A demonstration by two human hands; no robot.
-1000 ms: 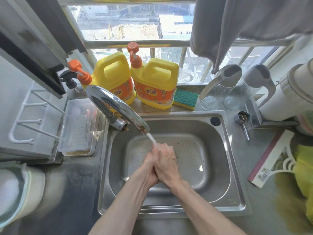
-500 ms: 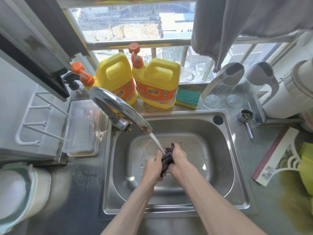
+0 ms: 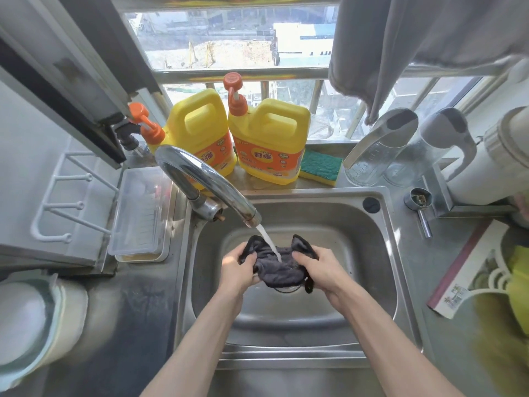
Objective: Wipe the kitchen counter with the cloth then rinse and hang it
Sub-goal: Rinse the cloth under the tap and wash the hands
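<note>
Fingers (image 3: 248, 257) on both sides clamped on the cloth (image 3: 283, 272): left hand (image 3: 236, 272) grips its left end, right hand (image 3: 325, 267) its right end, dark fabric bunched between them. Cloth sits over the middle of the sink (image 3: 286, 353), above the drain; can't tell if it touches the basin. Water from the faucet (image 3: 200, 179) lands on the cloth's middle, between the hands. Spout arcs in from the sink's back-left corner and ends just above the left hand.

Around:
- Back edge of the bench (image 3: 137, 325): two yellow detergent jugs (image 3: 269, 138) side by side, green sponge (image 3: 320, 167) just right of them, two clear glass pitchers (image 3: 375, 150) further right.
- Left edge: clear plastic box (image 3: 140, 213) just beside the sink rim, white wire rack (image 3: 68, 202) next to it.
- Near-left corner: white round container (image 3: 28, 325).
- Right of sink: small metal valve (image 3: 418, 204), flat carton (image 3: 469, 262) with a red edge, white appliance (image 3: 501, 156) at the back-right corner.
- Grey towel (image 3: 400, 53) hangs overhead at back right, well apart from the hands.
</note>
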